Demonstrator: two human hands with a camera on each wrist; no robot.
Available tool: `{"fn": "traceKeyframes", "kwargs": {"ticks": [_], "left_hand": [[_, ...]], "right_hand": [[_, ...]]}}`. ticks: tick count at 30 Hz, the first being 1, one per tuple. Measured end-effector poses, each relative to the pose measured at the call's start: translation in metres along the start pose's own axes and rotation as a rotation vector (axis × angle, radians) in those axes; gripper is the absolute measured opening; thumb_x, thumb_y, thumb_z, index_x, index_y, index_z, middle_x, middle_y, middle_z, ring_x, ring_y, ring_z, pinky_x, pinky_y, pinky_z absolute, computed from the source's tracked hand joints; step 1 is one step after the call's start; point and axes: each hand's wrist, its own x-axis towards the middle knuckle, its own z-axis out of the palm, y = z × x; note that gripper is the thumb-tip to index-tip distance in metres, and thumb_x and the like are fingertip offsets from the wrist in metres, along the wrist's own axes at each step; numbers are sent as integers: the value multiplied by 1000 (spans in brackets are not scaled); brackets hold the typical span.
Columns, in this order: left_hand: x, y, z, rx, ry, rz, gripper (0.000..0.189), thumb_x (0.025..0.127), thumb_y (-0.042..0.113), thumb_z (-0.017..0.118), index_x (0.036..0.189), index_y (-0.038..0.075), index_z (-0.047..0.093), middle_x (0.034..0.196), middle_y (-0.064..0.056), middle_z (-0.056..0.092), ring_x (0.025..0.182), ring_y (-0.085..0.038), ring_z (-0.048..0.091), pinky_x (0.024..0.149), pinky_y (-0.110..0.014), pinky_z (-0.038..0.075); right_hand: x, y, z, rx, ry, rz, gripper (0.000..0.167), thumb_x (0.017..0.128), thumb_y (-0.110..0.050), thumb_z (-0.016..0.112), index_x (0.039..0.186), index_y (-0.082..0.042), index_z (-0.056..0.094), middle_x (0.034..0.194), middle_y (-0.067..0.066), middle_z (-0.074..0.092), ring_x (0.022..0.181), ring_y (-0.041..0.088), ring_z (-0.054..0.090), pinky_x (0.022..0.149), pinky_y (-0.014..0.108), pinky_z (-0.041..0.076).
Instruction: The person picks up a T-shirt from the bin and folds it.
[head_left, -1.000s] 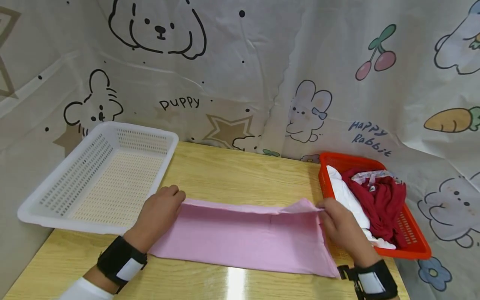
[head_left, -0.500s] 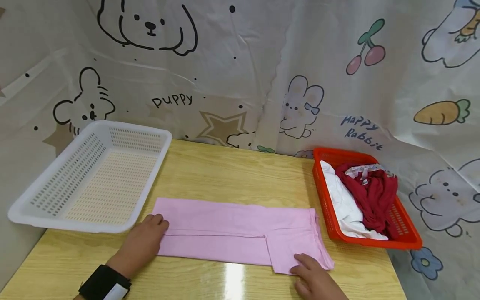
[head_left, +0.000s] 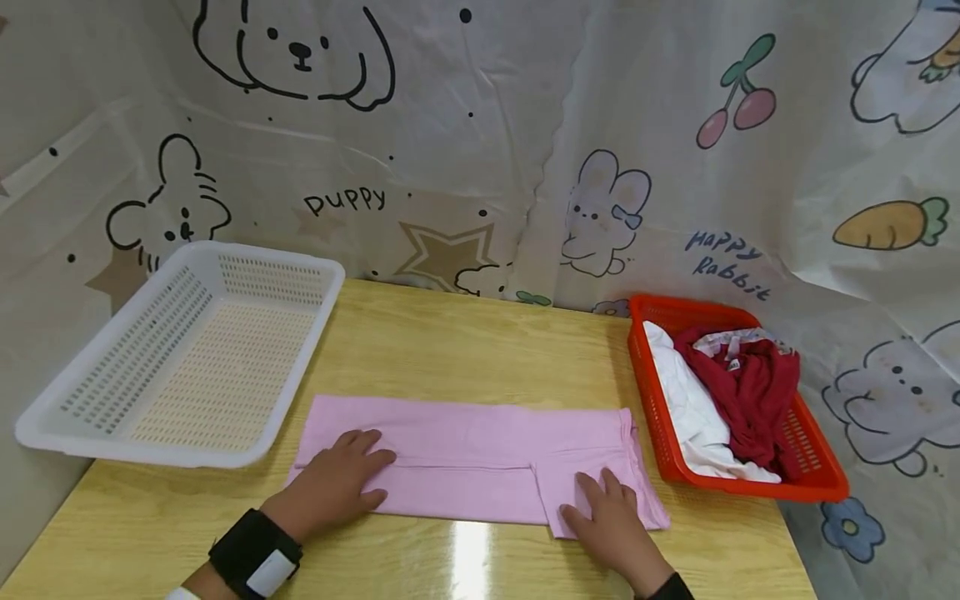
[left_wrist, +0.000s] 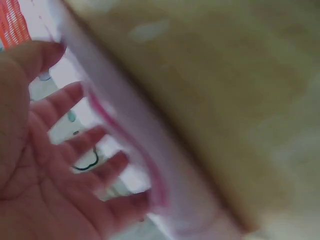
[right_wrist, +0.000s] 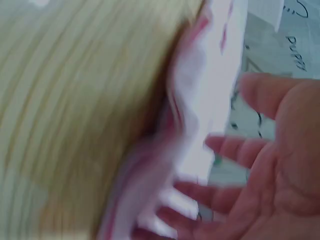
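Observation:
A pink garment [head_left: 465, 483] lies folded into a long flat strip on the table, with what looks like a sleeve laid down over its right end. My left hand [head_left: 333, 483] rests on the left part with its fingers spread. Over the right end, my right hand [head_left: 615, 521] touches the cloth with fingers apart and loosely extended. Both wrist views are blurred; there the left hand [left_wrist: 65, 155] and the right hand [right_wrist: 260, 165] show extended fingers against the edge of the pink cloth, gripping nothing.
A white plastic basket [head_left: 300, 367] stands at the left of the wooden table [head_left: 450, 342], its slotted bottom visible. At the right, a red basket [head_left: 825, 450] holds white cloth [head_left: 686, 408] and dark red cloth [head_left: 757, 400]. A printed curtain [head_left: 480, 167] hangs behind.
The pink garment's raised far edge has been folded toward me and let go, and it now lies flat. My left hand has moved right onto the cloth; my right hand has come down nearer the front.

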Motion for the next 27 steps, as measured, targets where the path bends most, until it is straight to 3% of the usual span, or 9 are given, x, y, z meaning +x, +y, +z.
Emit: {"fn": "traceKeyframes", "kwargs": {"ticks": [5,10,13,17,19,24,27], "left_hand": [[20,-7,-5,-26,-47,-54,51,85,28,74,131,11,61,142,-21,48,132,-44,41,89,-68,44],[56,-19,-3,-48,-73,-138,54,83,28,71,134,15,58,147,-18,42,138,-45,31,90,-75,36],[74,-24,-4,-64,-93,-182,56,80,28,71,133,16,57,148,-16,39,140,-46,27,91,-79,32],[83,-26,-5,-40,-105,-205,56,80,26,72,133,16,57,148,-17,40,139,-46,28,93,-78,31],[85,-23,-5,9,-103,-166,53,81,24,71,132,13,57,145,-18,43,138,-46,31,94,-74,34],[84,-12,-7,102,-103,24,40,91,10,60,131,10,58,140,-18,48,134,-44,39,99,-67,37],[78,-12,-8,115,-141,48,42,97,0,52,136,12,57,146,-17,46,136,-42,38,99,-65,39]], "right_hand": [[33,-2,2,-43,40,46,59,91,-35,68,137,0,54,146,38,29,127,60,27,90,75,37],[67,0,2,-52,117,66,59,90,-35,69,136,-2,53,146,33,29,128,57,25,88,78,34],[81,-1,0,-47,114,83,61,90,-36,67,138,-3,51,147,33,28,130,57,23,90,79,31],[89,-4,-4,-40,79,102,62,91,-37,66,139,-2,50,148,34,27,131,58,24,93,78,31],[89,-7,-10,-39,89,98,61,91,-35,66,137,2,51,146,35,31,127,58,31,93,75,34],[98,-14,-27,-39,216,52,52,91,-25,65,130,8,56,131,37,48,111,56,52,93,65,42],[110,-13,-30,-60,159,56,53,92,-27,63,131,8,55,126,37,51,109,55,52,95,64,40]]}}
